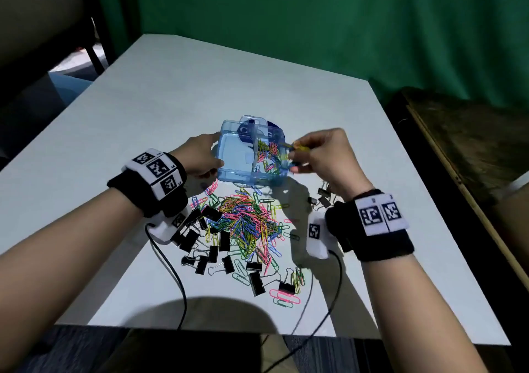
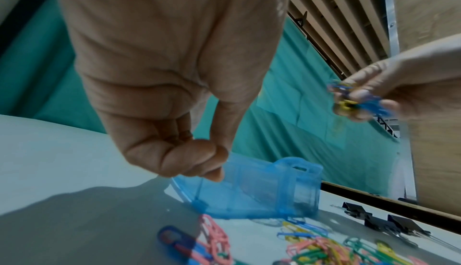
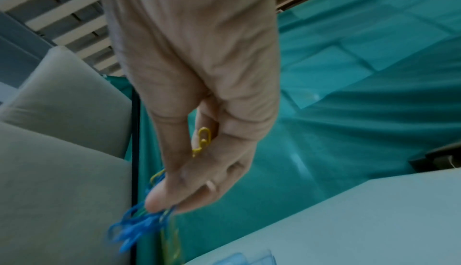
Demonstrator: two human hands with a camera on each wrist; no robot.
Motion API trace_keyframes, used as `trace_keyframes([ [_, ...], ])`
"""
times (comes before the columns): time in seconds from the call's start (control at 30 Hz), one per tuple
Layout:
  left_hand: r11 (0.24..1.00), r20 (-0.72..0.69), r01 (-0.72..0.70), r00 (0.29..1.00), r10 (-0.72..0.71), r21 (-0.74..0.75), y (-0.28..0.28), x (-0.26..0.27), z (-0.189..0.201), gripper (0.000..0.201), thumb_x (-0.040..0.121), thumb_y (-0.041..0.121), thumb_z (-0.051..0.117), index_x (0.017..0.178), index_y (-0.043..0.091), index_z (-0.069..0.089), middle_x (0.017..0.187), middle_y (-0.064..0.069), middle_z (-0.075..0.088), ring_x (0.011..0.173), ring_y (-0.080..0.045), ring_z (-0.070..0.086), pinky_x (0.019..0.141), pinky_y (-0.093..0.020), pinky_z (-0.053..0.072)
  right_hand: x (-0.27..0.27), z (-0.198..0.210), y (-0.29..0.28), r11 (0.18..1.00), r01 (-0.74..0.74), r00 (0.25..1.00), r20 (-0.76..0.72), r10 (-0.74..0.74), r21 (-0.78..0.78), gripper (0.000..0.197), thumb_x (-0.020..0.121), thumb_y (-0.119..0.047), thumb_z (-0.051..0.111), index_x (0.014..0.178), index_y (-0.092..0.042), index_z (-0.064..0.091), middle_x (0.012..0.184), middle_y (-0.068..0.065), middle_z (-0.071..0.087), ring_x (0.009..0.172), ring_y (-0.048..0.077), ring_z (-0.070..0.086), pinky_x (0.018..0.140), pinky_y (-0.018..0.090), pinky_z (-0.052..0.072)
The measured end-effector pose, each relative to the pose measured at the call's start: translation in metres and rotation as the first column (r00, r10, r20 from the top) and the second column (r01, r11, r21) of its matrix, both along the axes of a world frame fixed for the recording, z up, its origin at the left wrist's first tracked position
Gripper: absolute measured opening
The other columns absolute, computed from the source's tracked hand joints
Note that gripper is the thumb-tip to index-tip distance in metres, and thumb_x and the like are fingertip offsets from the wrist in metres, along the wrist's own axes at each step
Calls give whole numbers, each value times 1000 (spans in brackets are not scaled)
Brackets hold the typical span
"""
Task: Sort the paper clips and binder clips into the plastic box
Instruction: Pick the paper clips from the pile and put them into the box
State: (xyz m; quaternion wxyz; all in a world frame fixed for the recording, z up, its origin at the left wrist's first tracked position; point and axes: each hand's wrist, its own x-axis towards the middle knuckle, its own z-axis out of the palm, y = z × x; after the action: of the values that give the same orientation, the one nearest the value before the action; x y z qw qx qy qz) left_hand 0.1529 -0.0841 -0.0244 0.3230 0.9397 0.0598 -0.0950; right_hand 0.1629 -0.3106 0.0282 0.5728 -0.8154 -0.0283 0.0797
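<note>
1. Fingers of your left hand (image 1: 200,158) curled round the left end of the plastic box (image 1: 237,155), holding it tilted on the white table (image 1: 171,92).
2. Your right hand (image 1: 326,155) pinched a small bunch of blue and yellow paper clips (image 2: 359,101) just beside the box's right compartment, where coloured clips already lay.
3. Loose paper clips (image 1: 246,224) were heaped near the box on your side, with black binder clips (image 1: 211,246) scattered around the heap.

White bench (image 1: 177,92) set before a green curtain (image 1: 343,15), dark wooden furniture (image 1: 472,143) seen at right, grey striped carpet (image 1: 71,349) seen below, slatted ceiling (image 2: 336,22) seen overhead
</note>
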Motion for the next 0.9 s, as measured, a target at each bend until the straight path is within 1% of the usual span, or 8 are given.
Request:
trace_keyframes([
  [0.13,1000,-35,-23,999,23,16,1,2,-3,69,90,15,58,150,15,24,137,-19,52,123,-36,52,97,-36,44,31,-18,25,986,151,988,47,-148,-69,20,72,14,70,64,-2,60,70,15,61,51,28,62,55,38,61],
  [0.23,999,-42,-20,999,21,33,1,3,-4,68,91,16,58,150,15,24,137,-19,52,119,-36,54,92,-33,45,41,-41,36,970,156,987,-1,-159,-186,25,70,10,72,58,-8,59,77,17,66,68,35,71,60,45,61],
  [0.37,999,-50,-1,999,3,38,3,4,-5,68,91,17,58,150,15,23,138,-20,50,122,-38,52,95,-35,45,39,-46,35,901,127,984,167,-62,-414,14,77,4,61,84,-4,71,93,17,70,87,32,67,78,36,56],
  [0.47,999,-42,16,999,-14,38,3,5,-6,66,91,16,58,149,15,26,124,-18,60,97,-33,64,82,-30,46,24,-35,33,908,91,964,266,23,-409,27,77,5,51,88,-4,73,92,14,72,86,28,66,74,29,51],
  [0.53,997,-35,27,999,-25,68,3,5,-4,64,91,17,58,148,14,29,119,-18,63,84,-29,64,79,-29,46,6,-28,34,913,-83,961,212,180,-399,28,77,7,47,81,-2,73,79,10,68,75,22,62,67,24,48],
  [0.63,994,-34,28,999,-24,103,3,7,-2,65,89,19,60,147,11,32,127,-18,60,101,-33,62,88,-31,46,-20,-26,37,739,-366,888,26,460,-566,24,80,6,48,82,3,71,79,12,67,73,18,58,64,22,47],
  [0.73,990,-37,27,999,-22,139,1,8,1,66,88,18,61,146,8,31,135,-19,54,120,-35,54,97,-35,43,-31,-41,36,569,-459,838,-119,533,-683,30,82,2,47,102,0,69,106,18,69,95,27,62,83,32,53],
  [0.9,989,-29,23,999,-19,148,-1,6,1,62,88,16,59,144,7,35,132,-22,55,119,-37,54,97,-34,43,-45,-56,24,368,-628,714,-319,624,-685,53,86,2,44,136,-17,47,139,8,51,126,25,49,103,35,42],
])
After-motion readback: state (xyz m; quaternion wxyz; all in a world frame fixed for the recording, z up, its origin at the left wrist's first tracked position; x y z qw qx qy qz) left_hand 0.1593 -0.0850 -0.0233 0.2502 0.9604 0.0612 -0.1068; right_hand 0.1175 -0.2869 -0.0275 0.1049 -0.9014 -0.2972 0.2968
